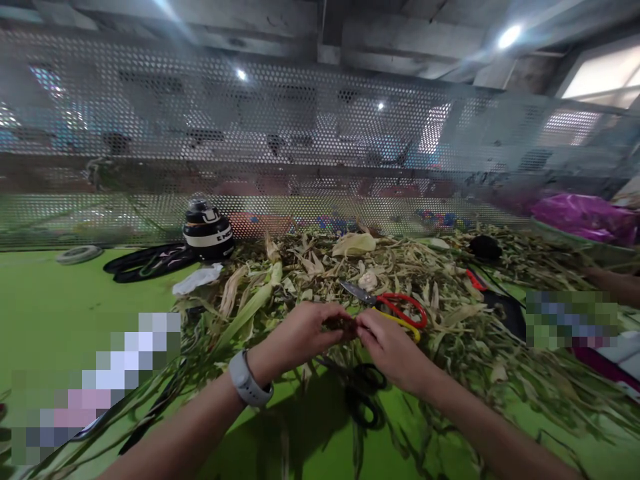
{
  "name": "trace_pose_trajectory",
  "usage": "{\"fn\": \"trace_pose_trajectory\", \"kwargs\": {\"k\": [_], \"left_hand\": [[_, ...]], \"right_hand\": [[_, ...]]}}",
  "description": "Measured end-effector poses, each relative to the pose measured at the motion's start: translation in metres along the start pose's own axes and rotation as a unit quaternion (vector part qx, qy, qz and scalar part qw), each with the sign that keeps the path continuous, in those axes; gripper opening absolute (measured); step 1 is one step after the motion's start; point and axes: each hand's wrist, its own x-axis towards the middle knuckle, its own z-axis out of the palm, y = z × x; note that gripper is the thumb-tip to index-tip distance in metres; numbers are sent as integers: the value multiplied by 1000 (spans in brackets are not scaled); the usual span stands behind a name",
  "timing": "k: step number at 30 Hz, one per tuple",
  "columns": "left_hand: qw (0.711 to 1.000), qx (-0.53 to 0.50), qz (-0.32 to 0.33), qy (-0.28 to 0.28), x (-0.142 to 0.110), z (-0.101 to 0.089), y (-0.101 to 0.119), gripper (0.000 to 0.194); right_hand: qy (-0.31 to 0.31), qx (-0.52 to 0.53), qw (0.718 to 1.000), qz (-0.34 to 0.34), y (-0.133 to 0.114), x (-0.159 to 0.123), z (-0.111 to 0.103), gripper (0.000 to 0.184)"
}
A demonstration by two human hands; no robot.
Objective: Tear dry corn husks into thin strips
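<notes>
My left hand [316, 327] curls its fingers and thumb around a small brownish piece of dried plant [345, 325]. Fingertips of my right hand [385, 343] are pinched at the right end of this piece, close to the left fingertips. What exactly the piece is cannot be made out. Just behind my right hand lie scissors [397, 308] with one red and one yellow handle, blades pointing left. Black-handled scissors [367, 403] rest on the green surface below my hands. Dried leaves and stalks [310, 267] are heaped all around, with a pale corn husk [354, 245] behind.
A black-and-white jug [207, 233] stands at the back left beside a black strap [150, 260], a tape roll [79, 254] and white tissue [197, 279]. A perforated metal screen [300, 133] rises behind. At right are a purple bag [585, 217] and another person's arm [615, 285].
</notes>
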Motion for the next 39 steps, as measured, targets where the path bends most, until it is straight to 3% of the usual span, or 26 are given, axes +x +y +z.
{"fn": "trace_pose_trajectory", "kwargs": {"k": [5,10,16,20,29,39], "left_hand": [[999,27,18,-41,-2,-6,0,22],[994,33,36,-94,-5,-15,0,19],[987,-33,21,-155,-7,-24,-6,23],[978,-91,-16,-188,-8,-26,-11,24],[957,-185,-88,-205,-8,-24,-22,24],[948,-201,-96,-227,-7,-22,-25,22]], "right_hand": [[-54,19,997,-49,0,1,-4,17],[-68,64,996,-8,-6,-2,-8,5],[-59,3,988,-142,-6,-4,-5,12],[-76,-49,983,-161,-6,-7,-2,15],[-92,-124,958,-241,-7,-10,-4,20],[-67,-163,945,-277,-16,-18,0,21]]}}
